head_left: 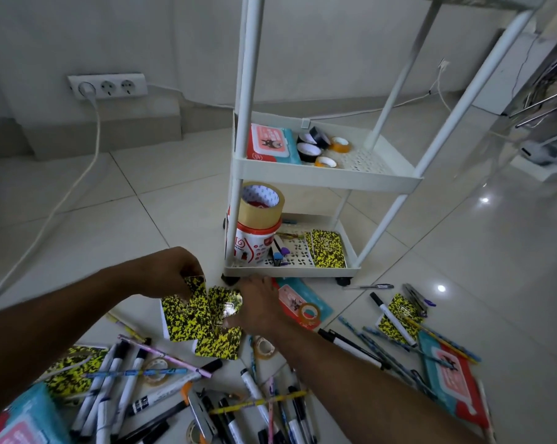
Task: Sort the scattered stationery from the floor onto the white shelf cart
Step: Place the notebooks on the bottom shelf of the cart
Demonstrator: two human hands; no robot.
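Nearest the camera, a heap of markers (pixel 161 408) and pens lay crossed on the tiled floor (pixel 142 219), with clear tape rolls (pixel 264 347) and wipe packs (pixel 453 379) among them. Above the heap, several yellow-black patterned notebooks (pixel 187 318) lay overlapped on the floor. The left hand (pixel 177 270) pinched the top edge of one notebook (pixel 195 285), fingers curled on it. The right hand (pixel 254 302) was curled round another notebook (pixel 225 304) just beside it. Beyond the hands stood the white shelf cart (pixel 302 270). Its bottom tray held a red-and-white tub (pixel 254 245) with a brown tape roll (pixel 262 203) on top, small items, and a patterned notebook (pixel 328 248) lying flat at the right. The middle tray (pixel 318 177) held a wipe pack (pixel 270 144) and black (pixel 309 150) and orange tape rolls (pixel 325 161). A wall socket strip (pixel 107 86) sat farthest back.
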